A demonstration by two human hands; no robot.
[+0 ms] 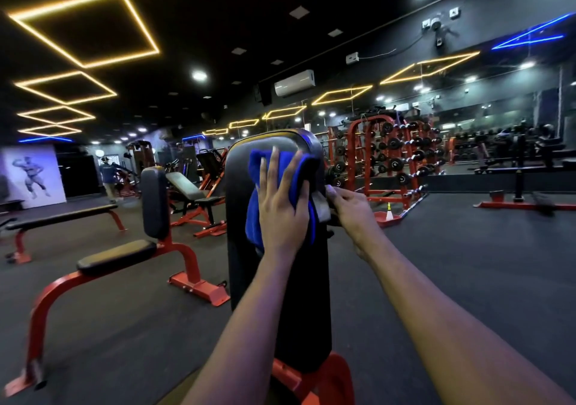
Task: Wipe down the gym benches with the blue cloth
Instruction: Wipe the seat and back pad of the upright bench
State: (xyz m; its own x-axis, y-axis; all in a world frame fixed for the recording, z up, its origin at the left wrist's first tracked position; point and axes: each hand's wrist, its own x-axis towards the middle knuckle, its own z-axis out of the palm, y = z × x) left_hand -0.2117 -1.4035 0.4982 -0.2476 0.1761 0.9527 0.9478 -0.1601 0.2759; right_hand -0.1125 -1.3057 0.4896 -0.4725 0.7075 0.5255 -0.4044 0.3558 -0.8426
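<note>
An upright black padded backrest (277, 326) on a red frame stands right in front of me. A blue cloth (253, 221) lies folded against its upper part. My left hand (280, 214) presses the cloth flat against the pad, fingers straight and pointing up. My right hand (350, 208) grips the backrest's right edge, fingers curled round behind it.
To the left stand a red seated bench (118, 256), a flat bench (62, 216) and an incline bench (187, 186). A red dumbbell rack (389, 155) fills the right back, with a small white bottle (389, 213) at its foot. A person (107, 174) stands far off.
</note>
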